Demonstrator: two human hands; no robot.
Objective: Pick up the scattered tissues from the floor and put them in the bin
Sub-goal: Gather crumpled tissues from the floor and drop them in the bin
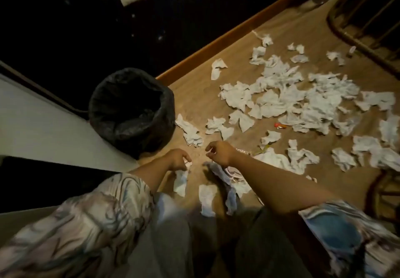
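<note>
Grey trouser legs point(173, 245) lowest in frame, patterned silky sleeves point(91, 219) on both sides. Crumpled white tissues point(281, 102), thin and creased, strewn over tan wood-look floor point(201, 96), mostly well right of the bin point(132, 109); a few just beside its right rim. Round bin, lined with glossy black bag, against dark wall point(65, 29). Left hand point(178, 158), fingers curled downward, pinching a hanging tissue strip point(180, 182), near the bin's lower right. Right hand point(219, 152) further right of the bin, loosely clenched, knuckles up; contents cannot be told. Both forearms bare, extended forward.
</note>
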